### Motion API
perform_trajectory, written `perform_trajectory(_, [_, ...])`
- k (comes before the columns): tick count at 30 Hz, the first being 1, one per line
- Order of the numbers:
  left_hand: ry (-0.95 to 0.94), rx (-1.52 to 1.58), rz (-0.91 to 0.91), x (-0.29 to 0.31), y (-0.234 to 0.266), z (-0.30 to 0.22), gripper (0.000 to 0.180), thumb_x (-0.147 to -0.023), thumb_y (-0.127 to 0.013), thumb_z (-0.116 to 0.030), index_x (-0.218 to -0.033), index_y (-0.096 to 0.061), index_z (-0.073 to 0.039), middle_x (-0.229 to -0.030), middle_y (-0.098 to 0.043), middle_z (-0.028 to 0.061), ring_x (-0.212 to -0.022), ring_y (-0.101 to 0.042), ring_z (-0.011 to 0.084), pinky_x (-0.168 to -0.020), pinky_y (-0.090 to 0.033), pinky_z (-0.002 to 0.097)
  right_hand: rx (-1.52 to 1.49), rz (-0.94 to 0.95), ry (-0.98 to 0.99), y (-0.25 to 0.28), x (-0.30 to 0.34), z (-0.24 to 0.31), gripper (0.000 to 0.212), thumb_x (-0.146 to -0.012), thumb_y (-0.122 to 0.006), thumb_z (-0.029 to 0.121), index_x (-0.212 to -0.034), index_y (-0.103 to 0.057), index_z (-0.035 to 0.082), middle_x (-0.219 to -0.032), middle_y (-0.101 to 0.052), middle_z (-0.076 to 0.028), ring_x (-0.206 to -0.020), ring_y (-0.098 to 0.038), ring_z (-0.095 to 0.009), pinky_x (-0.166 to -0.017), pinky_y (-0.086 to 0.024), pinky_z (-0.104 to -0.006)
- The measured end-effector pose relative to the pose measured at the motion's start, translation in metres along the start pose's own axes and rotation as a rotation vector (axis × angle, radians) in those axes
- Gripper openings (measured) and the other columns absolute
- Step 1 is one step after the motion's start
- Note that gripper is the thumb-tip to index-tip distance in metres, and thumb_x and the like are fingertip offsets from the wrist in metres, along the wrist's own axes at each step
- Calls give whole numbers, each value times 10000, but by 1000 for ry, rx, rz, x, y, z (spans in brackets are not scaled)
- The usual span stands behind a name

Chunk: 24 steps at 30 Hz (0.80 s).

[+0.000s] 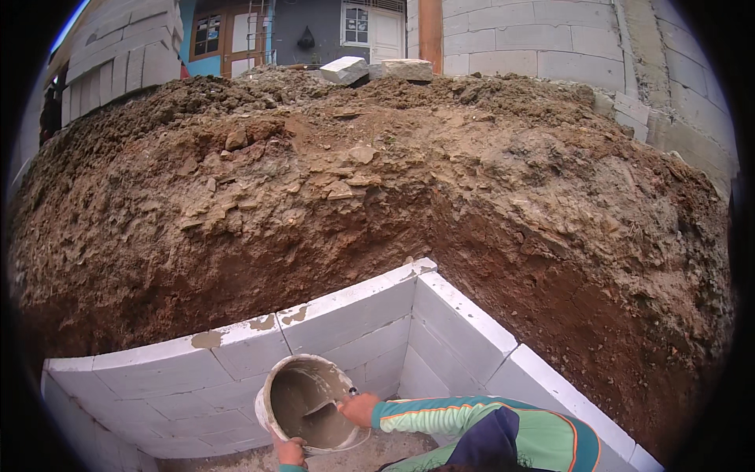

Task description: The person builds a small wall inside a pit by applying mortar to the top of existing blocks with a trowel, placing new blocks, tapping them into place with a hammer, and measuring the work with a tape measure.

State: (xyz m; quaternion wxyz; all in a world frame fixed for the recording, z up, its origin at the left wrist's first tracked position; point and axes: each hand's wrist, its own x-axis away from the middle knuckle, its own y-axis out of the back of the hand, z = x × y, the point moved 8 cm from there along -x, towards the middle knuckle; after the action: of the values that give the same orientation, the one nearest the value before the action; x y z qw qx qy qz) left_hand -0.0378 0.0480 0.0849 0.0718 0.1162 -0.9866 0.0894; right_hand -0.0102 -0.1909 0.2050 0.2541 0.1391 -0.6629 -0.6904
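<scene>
A round, pale bucket (263, 407) coated in splashes is tilted with its mouth toward me. Grey wet mortar (292, 400) lies inside it. My left hand (289, 451) grips the bucket low on its near left side, fingers at the rim. My right hand (359, 410) is closed round the handle of a trowel (321, 408), at the bucket's right rim. The trowel's blade is inside the bucket, partly sunk in the mortar. A green and teal sleeve covers my right arm.
Low walls of white blocks (354, 315) meet in a corner ahead, with mortar patches (207, 339) on the left wall's top. Behind them rises a steep brown earth bank (330, 228). Loose blocks (344, 70) lie on its crest, near a stack of blocks (122, 59) and a house.
</scene>
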Motion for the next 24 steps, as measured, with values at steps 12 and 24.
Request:
perform_trajectory(12, [-225, -251, 314, 53, -69, -112, 1061, -666, -562, 81, -1645, -172, -42, -1652, -301, 208, -1551, -248, 300, -1246, -204, 340, -315, 240, -153, -14, 29, -27, 349, -925, -591, 226, -1177, -590, -14, -1068, -703, -296, -1013, -686, -458, -895, -543, -517])
perform_trajectory(24, [6, -392, -405, 87, -1, 13, 1189, -734, -639, 13, -1641, 121, -100, -1651, -196, 299, -1548, -214, 324, -1246, -210, 376, -2074, 638, -301, -58, 36, 84, 316, -1059, -577, 318, -1299, -578, 112, -818, -593, -30, -579, -562, -102, -440, -458, -261])
